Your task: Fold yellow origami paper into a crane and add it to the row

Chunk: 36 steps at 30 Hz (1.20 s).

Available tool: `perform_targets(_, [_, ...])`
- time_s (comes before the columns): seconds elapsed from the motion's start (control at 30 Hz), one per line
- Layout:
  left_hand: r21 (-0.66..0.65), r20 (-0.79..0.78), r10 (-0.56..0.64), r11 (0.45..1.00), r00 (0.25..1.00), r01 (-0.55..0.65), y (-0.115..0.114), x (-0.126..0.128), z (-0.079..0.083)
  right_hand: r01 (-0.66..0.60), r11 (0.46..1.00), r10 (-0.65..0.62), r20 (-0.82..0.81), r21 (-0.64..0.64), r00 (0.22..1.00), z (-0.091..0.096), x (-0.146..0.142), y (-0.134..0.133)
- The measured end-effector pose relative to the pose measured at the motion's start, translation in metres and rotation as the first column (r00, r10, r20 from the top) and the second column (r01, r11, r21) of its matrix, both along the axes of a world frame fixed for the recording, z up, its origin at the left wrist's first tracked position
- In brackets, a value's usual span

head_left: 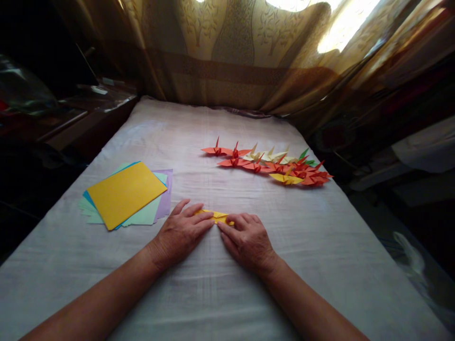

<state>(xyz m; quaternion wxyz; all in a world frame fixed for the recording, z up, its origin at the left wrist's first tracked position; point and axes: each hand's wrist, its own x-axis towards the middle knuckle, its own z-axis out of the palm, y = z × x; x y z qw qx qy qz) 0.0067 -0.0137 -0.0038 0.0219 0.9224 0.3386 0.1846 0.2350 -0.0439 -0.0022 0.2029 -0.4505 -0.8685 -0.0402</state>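
Observation:
A small piece of folded yellow paper (220, 217) lies on the cloth between my two hands. My left hand (184, 232) rests flat over its left end, fingers spread and pressing down. At the right end, my right hand (249, 239) has its fingers bent and closed on the paper, thumb at the near edge. Parts of the folded paper are hidden under my fingers. To the left of my left hand is a stack of coloured sheets, with a yellow sheet (127, 195) on top and blue, pale green and purple sheets (164, 194) showing below.
Beyond my right hand stand several folded paper cranes in rows: red ones (256, 166), cream ones, a yellow crane (286, 178) and green ones at the right. A pale cloth (199, 303) covers the table. Curtains (220, 71) hang behind its far edge.

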Motion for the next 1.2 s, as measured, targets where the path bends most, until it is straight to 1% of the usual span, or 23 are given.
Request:
perform_targets(0.23, [-0.077, 0.026, -0.006, 0.997, 1.0, 0.008, 0.0, -0.005, -0.001, -0.024, 1.0, 0.024, 0.013, -0.014, 1.0, 0.0, 0.014, -0.001])
perform_targets(0.4, [-0.144, 0.012, -0.081, 0.986, 0.997, 0.082, 0.01, -0.015, -0.007, -0.055, 0.998, 0.054, -0.031, -0.035, 0.998, -0.001, 0.015, 0.001])
perform_targets(0.5, [-0.184, 0.01, -0.085, 0.979, 0.996, 0.085, 0.015, -0.017, -0.008, -0.018, 0.999, 0.015, -0.059, -0.049, 0.998, 0.001, 0.011, 0.003])
perform_targets(0.63, [-0.204, 0.022, -0.054, 0.977, 0.998, 0.057, 0.015, -0.014, -0.008, 0.065, 0.994, -0.068, -0.036, -0.082, 0.997, 0.007, -0.005, 0.008])
perform_targets(0.73, [-0.202, 0.02, -0.046, 0.978, 0.999, 0.049, 0.013, -0.012, -0.007, 0.117, 0.99, -0.124, -0.09, -0.08, 0.988, 0.007, -0.016, 0.012])
perform_targets(0.83, [-0.172, 0.043, -0.041, 0.984, 0.998, 0.048, 0.013, -0.011, -0.008, 0.145, 0.986, -0.155, -0.137, -0.079, 0.978, 0.001, -0.021, 0.014])
perform_targets(1.0, [-0.14, 0.081, -0.039, 0.989, 0.996, 0.05, 0.015, -0.012, -0.01, 0.095, 0.994, -0.103, -0.159, -0.058, 0.982, -0.009, -0.017, 0.013])
perform_targets(1.2, [-0.11, 0.107, 0.001, 0.994, 0.994, 0.01, 0.016, -0.016, -0.011, 0.078, 0.997, -0.081, -0.18, -0.022, 0.98, -0.009, -0.016, 0.013])
